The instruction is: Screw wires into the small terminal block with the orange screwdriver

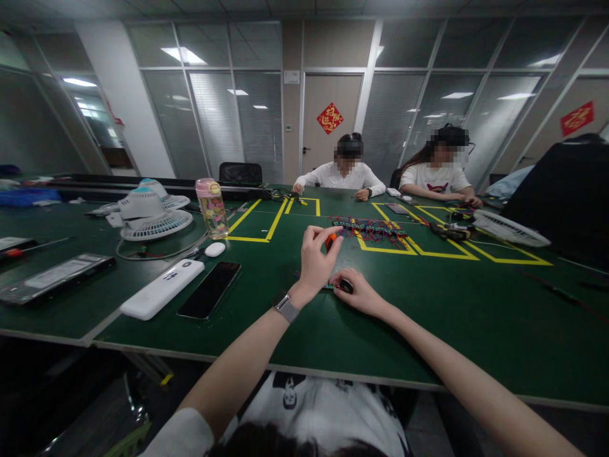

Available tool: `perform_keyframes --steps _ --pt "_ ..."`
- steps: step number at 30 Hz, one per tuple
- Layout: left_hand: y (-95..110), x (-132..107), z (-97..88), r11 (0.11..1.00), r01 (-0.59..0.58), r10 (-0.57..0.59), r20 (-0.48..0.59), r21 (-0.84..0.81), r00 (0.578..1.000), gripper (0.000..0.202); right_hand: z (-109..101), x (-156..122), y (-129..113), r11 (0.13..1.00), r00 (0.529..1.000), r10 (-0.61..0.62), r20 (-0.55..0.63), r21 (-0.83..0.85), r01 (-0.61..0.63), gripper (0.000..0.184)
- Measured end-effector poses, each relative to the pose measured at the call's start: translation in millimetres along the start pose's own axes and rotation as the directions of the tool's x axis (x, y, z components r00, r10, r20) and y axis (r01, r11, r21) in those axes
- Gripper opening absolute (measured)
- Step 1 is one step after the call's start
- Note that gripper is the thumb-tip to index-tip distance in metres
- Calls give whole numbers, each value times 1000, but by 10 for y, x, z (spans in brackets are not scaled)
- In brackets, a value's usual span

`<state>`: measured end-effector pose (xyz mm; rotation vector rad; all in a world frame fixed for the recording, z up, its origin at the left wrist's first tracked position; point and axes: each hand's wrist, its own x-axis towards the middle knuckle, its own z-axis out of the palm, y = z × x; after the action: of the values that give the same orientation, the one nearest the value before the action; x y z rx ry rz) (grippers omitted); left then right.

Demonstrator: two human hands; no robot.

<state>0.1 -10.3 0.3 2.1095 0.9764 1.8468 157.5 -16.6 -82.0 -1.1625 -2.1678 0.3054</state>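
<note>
My left hand [316,257] is raised over the green table [428,317], fingers closed around a small tool with an orange handle [330,240], held upright. My right hand [358,291] rests on the table just to its right, fingers pressed down on a small dark part [343,285] with a bit of green board showing beside it. A grey watch sits on my left wrist [287,308]. A heap of red, blue and green wired parts [373,228] lies a little beyond both hands.
A black phone [209,290] and a white power bank [162,289] lie at the left. Further left are white fans [152,219], a pink-capped bottle [212,208] and a white mouse [215,249]. Two people sit across the table. Yellow tape marks squares on the table.
</note>
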Motion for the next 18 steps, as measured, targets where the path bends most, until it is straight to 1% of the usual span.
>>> perform_keyframes --steps 2,5,7,9,14,16,18 --pt "4 -2 -3 1000 -2 2 8 -9 1000 24 1 2 0 1000 1000 2 0 -6 -2 13" --pt "-15 1 5 997 -7 11 51 -72 999 32 -4 6 -5 1000 1000 1 8 -5 -1 14" --pt "-30 5 14 995 -4 11 70 -102 998 34 -9 7 -12 1000 1000 0 11 1 0 14" --pt "-34 7 18 996 -5 11 66 -90 998 31 -14 7 -19 1000 1000 3 13 5 -3 14" --pt "0 -3 -3 1000 3 -3 20 -8 1000 21 -13 7 -16 1000 1000 5 11 4 -5 15" --pt "3 -5 -11 1000 10 -10 21 -26 1000 24 -10 7 -8 1000 1000 4 16 0 -4 15" --pt "-8 -3 -11 997 3 0 34 -78 999 31 -7 7 0 1000 1000 6 19 -1 -6 15"
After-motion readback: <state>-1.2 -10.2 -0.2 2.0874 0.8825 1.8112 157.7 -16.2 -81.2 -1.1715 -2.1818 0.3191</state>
